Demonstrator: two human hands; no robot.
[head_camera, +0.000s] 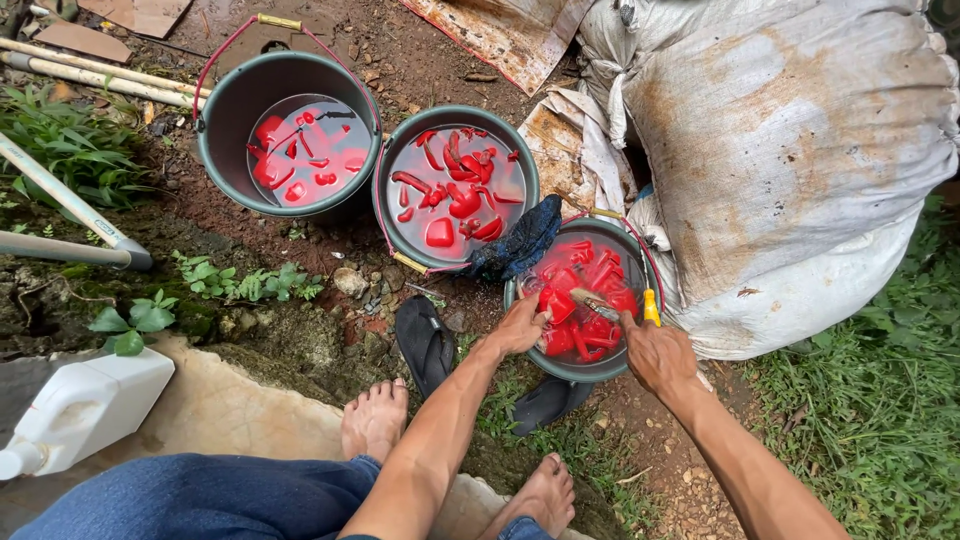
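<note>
Three grey-green buckets stand on muddy ground, each holding water and several red plastic pieces. My left hand (520, 325) reaches into the nearest bucket (583, 369) and grips a red piece (556, 305) at its left side. My right hand (655, 352) rests on that bucket's right rim and holds a brush (596, 302) with a pale head over the red pieces; a yellow handle (651, 306) shows beside it. The middle bucket (395, 160) and the far left bucket (225, 130) are untouched.
A dark blue cloth (515, 243) hangs between the middle and nearest buckets. A large dirty white sack (790, 160) lies at right. A white jug (85, 408) sits at lower left. Black sandals (424, 340) and my bare feet (375, 418) are below the buckets. Pipes (60, 190) lie at left.
</note>
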